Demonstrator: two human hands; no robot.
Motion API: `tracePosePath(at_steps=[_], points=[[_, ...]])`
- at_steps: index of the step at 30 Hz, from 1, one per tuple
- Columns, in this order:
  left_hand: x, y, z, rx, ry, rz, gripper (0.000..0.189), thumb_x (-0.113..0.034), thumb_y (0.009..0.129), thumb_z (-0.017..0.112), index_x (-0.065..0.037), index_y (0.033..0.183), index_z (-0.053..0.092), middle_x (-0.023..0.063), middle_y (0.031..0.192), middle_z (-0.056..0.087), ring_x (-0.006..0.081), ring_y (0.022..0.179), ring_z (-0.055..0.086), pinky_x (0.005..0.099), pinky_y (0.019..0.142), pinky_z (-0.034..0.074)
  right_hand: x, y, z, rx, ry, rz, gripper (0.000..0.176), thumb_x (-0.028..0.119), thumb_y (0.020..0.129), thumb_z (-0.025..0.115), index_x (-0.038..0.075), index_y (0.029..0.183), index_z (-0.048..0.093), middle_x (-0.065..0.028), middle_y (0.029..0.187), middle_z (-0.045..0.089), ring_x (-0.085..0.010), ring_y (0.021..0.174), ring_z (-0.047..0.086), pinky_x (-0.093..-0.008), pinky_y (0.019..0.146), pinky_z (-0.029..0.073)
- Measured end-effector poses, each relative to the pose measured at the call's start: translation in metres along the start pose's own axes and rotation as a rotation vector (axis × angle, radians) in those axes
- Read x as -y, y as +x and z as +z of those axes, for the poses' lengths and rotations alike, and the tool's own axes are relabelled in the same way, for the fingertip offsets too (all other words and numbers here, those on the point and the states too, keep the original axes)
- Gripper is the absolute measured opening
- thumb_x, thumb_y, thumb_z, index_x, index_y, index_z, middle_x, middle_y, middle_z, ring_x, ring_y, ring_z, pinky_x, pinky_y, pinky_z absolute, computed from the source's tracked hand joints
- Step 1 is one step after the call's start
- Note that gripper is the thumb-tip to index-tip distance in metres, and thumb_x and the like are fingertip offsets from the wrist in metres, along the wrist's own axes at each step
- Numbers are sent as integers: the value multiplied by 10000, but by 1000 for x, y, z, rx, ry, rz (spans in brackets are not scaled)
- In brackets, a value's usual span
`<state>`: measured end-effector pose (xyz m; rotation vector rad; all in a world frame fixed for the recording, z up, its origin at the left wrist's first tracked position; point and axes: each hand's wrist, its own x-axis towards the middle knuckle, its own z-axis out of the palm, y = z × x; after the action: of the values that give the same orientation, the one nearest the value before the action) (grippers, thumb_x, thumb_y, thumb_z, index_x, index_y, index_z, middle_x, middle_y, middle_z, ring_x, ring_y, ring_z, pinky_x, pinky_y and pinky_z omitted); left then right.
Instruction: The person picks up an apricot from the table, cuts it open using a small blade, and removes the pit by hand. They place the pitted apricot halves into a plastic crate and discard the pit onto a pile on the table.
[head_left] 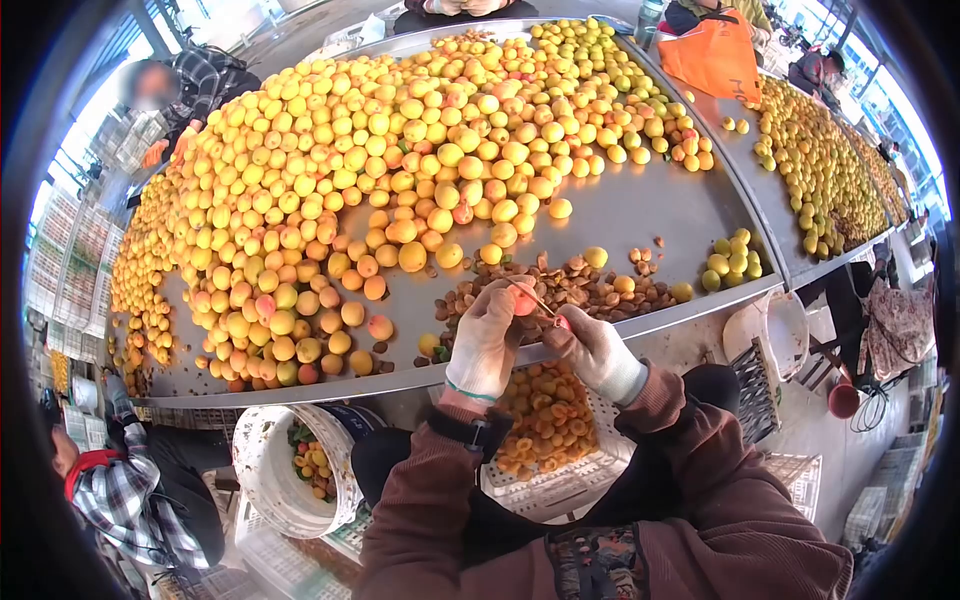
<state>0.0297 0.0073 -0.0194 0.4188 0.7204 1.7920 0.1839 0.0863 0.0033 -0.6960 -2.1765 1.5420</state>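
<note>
My left hand (488,345), in a white glove with a watch at the wrist, is closed on a reddish apricot (523,298). Gloved too, my right hand (597,358) pinches a thin tool with a red end (562,322); its narrow shaft reaches to the apricot, and its exact kind is too small to make out. Just beyond both hands lies a heap of brown apricot pits (570,288) along the table's near edge. Below them, a white crate (612,425) between my knees holds many halved apricots (545,420).
A large pile of whole apricots (330,180) covers much of the metal table (640,215). Greener fruit (733,258) sits at its right corner. A white bucket (255,470) stands left, another bucket (775,330) right. Other people sit around, one person (140,490) at lower left.
</note>
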Motion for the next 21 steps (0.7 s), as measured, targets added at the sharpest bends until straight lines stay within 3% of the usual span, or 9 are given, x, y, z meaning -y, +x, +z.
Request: tracePosePath(at_steps=[2,4,8,11,14,16,17,19,21], points=[[-1,-1,3,-66,40,46,391,-345,909,663,-14,1109,602,36,1047,620,144,967,568,324,889,468,0,-1,2,11,-30,33,304,313,996,504,12,959,525,-77,738,536,-125,711,519,-301,652,467],[-7,-1,3,-97,151,38,362,-324,908,669,-14,1088,615,36,1033,630,133,951,571,310,881,471,4,-3,6,-11,51,56,486,505,981,466,24,951,534,-12,766,504,-107,740,457,-274,683,429],[-15,-1,2,-86,282,8,311,-280,918,665,-11,1073,633,38,1008,652,108,882,580,265,847,480,3,-4,8,21,59,57,486,502,983,463,21,965,530,-13,767,505,-113,740,460,-280,684,430],[-13,-1,4,-65,401,78,323,-265,918,667,-8,1108,626,42,1010,652,104,860,579,261,830,482,-3,-5,9,42,24,84,395,393,1009,459,11,1051,549,-88,822,579,-134,795,547,-306,729,472],[-23,-7,20,-88,600,113,339,-130,923,637,17,1218,558,27,977,638,97,898,588,246,830,485,-1,-2,12,-2,-1,35,358,364,1006,471,13,1008,540,-120,782,579,-189,733,572,-324,685,478],[-17,-7,21,-108,688,192,343,-115,920,634,18,1224,549,24,984,633,96,902,586,240,835,481,-5,-2,18,-83,-55,38,322,337,996,488,17,974,513,-185,732,582,-327,674,611,-375,619,482],[-15,-8,22,-134,769,273,347,-101,917,631,19,1230,539,21,991,628,96,907,583,235,841,477,-3,-1,20,-85,-53,41,322,337,996,488,17,974,513,-185,732,582,-327,674,611,-375,619,482],[-13,-8,20,-118,671,255,301,-122,925,631,4,1189,561,19,1002,624,90,902,579,220,833,475,3,2,23,-144,-116,-40,294,313,985,499,20,964,484,-241,713,581,-453,693,600,-432,567,468],[-4,-2,9,-286,313,-29,289,-174,936,638,-11,1164,569,24,1012,618,85,910,569,235,819,480,-4,4,26,-126,-128,-30,297,322,980,503,28,970,467,-246,730,606,-466,739,607,-465,566,472]])
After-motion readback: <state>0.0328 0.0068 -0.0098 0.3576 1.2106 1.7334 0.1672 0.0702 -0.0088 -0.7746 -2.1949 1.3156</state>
